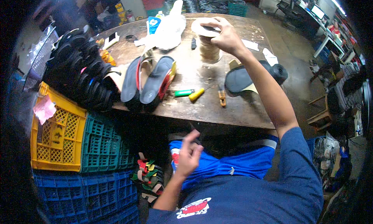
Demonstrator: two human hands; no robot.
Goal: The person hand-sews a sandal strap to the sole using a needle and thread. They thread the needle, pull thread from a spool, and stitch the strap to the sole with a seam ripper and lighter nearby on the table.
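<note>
My right hand [226, 36] reaches over the table and grips the pale top flange of a large spool of beige thread [209, 51], which stands upright. Above my lap, my left hand [189, 156] is closed with its fingers curled together; whatever they may hold is too small to make out. Nearer than the spool lie a green lighter [183, 93], a yellow-handled tool [197, 94] with a thin shaft, and small orange thread snips [222, 97]. A pair of dark-soled sandals [157, 79] rests left of these. Beneath my right forearm sits another sandal [238, 79].
Black footwear [83, 68] is piled along the table's left side. White plastic bags [171, 31] lie at the back. Yellow [58, 130], teal [103, 142] and blue crates [85, 193] stand at my left, beside strapped sandals [149, 175] low down. A dark roll [279, 72] lies at the table's right.
</note>
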